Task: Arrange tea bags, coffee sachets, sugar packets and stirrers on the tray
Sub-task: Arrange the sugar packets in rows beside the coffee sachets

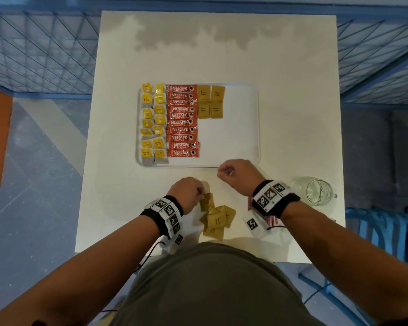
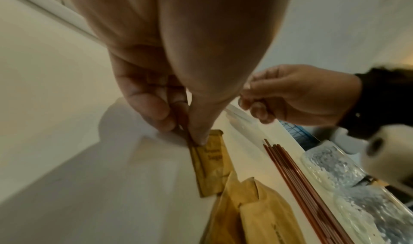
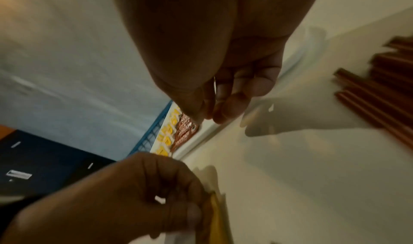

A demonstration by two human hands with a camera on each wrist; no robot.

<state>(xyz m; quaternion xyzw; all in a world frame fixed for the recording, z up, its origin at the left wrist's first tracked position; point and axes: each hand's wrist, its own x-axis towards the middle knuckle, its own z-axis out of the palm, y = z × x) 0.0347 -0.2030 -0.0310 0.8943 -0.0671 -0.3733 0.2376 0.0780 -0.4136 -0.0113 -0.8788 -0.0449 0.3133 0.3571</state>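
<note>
Judging progress: the white rectangular tray [image 1: 240, 137] holds two columns of yellow tea bags [image 1: 153, 123], one of red coffee sachets [image 1: 182, 121] and four brown sugar packets [image 1: 210, 101]. Remaining sugar packets [image 1: 216, 218] and red stirrers [image 2: 306, 186] lie on the desk. Left hand [image 1: 186, 192] pinches one brown paper packet [image 2: 211, 161] at its top edge; right hand [image 1: 237, 174] hangs loosely curled, empty.

Left hand [image 2: 156, 92] pinches the top edge of a brown sugar packet [image 2: 211, 163] lying on the white table [image 2: 67, 177] — more packets [image 2: 257, 212] overlap nearby. Red stirrers [image 2: 297, 180] lie alongside. Right hand [image 2: 297, 95] hovers beyond, fingers curled — contents unclear.
</note>
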